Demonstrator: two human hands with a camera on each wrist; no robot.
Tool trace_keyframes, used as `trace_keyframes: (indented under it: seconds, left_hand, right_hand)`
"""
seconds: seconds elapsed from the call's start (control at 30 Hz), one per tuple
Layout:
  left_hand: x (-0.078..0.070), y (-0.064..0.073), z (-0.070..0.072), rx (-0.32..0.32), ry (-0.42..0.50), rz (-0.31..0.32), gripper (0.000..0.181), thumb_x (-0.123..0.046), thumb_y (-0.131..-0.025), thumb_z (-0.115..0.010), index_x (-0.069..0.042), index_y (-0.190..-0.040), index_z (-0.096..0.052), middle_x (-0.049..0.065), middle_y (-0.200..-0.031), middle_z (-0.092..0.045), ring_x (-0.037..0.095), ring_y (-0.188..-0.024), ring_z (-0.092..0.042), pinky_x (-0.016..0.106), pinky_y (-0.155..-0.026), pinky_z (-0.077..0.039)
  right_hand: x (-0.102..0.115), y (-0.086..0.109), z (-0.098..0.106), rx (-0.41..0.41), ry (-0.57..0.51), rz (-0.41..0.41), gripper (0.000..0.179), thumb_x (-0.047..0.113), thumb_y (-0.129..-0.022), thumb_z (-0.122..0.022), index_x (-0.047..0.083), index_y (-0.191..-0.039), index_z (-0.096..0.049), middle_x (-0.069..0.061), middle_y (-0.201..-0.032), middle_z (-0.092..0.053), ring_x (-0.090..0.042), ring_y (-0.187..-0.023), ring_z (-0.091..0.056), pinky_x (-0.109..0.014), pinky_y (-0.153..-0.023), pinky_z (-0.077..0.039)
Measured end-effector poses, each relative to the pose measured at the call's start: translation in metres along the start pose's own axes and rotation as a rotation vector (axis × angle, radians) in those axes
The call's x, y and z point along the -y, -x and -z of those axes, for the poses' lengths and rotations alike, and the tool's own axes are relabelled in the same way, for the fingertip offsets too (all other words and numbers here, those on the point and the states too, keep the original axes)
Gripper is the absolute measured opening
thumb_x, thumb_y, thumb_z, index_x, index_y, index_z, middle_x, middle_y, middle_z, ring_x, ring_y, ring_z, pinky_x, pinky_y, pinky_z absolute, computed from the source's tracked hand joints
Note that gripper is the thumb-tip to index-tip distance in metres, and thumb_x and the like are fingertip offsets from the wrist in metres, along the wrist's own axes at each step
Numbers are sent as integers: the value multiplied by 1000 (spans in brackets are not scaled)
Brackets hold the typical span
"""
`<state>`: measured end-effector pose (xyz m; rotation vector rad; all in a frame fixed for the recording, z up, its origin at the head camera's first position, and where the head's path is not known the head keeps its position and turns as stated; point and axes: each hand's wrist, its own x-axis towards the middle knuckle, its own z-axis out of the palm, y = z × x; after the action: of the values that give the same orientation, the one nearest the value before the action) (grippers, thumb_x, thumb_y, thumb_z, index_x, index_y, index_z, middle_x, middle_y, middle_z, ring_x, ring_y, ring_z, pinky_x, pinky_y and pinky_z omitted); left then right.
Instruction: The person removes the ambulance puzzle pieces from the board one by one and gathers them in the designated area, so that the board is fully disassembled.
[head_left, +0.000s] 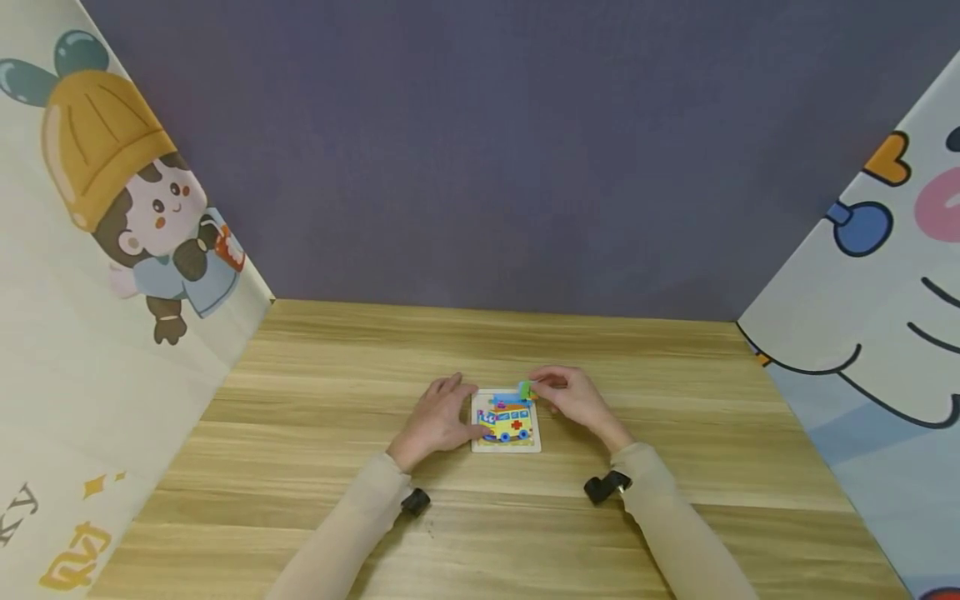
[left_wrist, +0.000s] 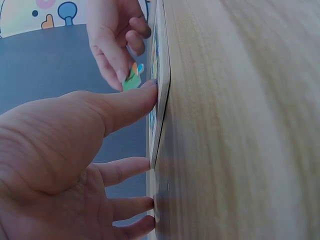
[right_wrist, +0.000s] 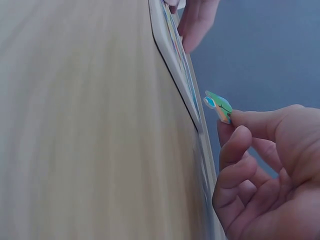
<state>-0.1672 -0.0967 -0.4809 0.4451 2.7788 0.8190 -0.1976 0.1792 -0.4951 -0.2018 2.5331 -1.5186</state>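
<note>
A small square jigsaw puzzle (head_left: 516, 430) with a yellow ambulance picture in a pale frame lies flat on the table. My left hand (head_left: 437, 421) is at its left side. The left thumb (left_wrist: 132, 102) rests on the picture, while straight fingers (left_wrist: 127, 167) reach to the frame's edge and the tabletop. Over the upper right corner, my right hand (head_left: 573, 396) pinches a green puzzle piece (right_wrist: 220, 106) between thumb and index finger. That piece has orange and blue patches and stands tilted, above the board in the right wrist view.
The wooden table (head_left: 360, 358) meets a dark grey-blue panel (head_left: 480, 167) at the back. Cartoon-printed panels stand at left (head_left: 75, 333) and right (head_left: 862, 317). Black wrist devices are on both sleeves.
</note>
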Motion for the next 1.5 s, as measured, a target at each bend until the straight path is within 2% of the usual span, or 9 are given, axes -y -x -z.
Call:
trace_keyframes:
  seconds: [0.3, 0.67, 0.9, 1.13, 1.23, 1.33, 1.5]
  left_hand:
    - [-1, 1, 1, -1, 0, -8, 78, -45, -89, -84, -11, -153, -57, 23, -172, -33, 45, -158, -30, 64, -130, -26]
    - [1, 1, 1, -2, 3, -11, 77, -45, -89, -85, -12, -153, -57, 22, -172, -33, 45, -158, -30, 64, -129, -27]
    - [1, 1, 0, 5, 7, -5, 77, -44, -89, -85, -12, -153, -56, 22, -173, -32, 44, -159, -29, 63, -130, -26]
    - [2, 1, 0, -1, 8, -9, 77, -44, -89, -85, -11, -153, -57, 22, -172, -32, 45, -158, -29, 64, -129, -26]
    - [2, 1, 0, -4, 6, -12, 77, -44, -89, -85, -11, -152, -57, 23, -172, -33, 45, -158, -30, 64, -129, -26]
    - [2, 1, -1, 0, 2, -12, 77, -45, -89, -85, -11, -153, -57, 22, -172, -32, 45, -158, -29, 64, -130, -26]
    - [3, 0, -2, 4, 3, -12, 78, -46, -90, -84, -13, -154, -56, 21, -173, -31, 45, -159, -28, 63, -131, -24]
  right_hand:
    - [-14, 6, 23, -31, -8, -41, 33, 25, -103, -72, 4, -128, -72, -17, -117, -77, -15, -78, -64, -26, -63, -56]
    - [-27, 17, 52, -33, -30, -57, 34, 21, -104, -71, -3, -128, -68, -18, -106, -76, -10, -65, -57, -23, -56, -50]
    - [-35, 23, 69, -35, -55, -91, 36, 21, -105, -69, -4, -131, -66, -7, -94, -74, -9, -62, -54, -22, -54, -46]
    - [-45, 24, 83, -61, 18, -98, 39, 25, -105, -69, -2, -132, -67, -1, -81, -68, -8, -60, -53, -22, -49, -42]
    - [-47, 23, 88, -76, 49, -97, 39, 25, -105, -69, -2, -133, -67, -5, -86, -71, -9, -62, -55, -23, -49, -42]
    - [-48, 23, 91, -88, 78, -97, 39, 24, -105, -68, -2, -133, -68, -12, -100, -76, -10, -65, -58, -24, -51, -44]
    - [-50, 23, 91, -109, 128, -87, 36, 23, -105, -68, -3, -131, -70, -21, -114, -76, -15, -75, -64, -25, -58, -52]
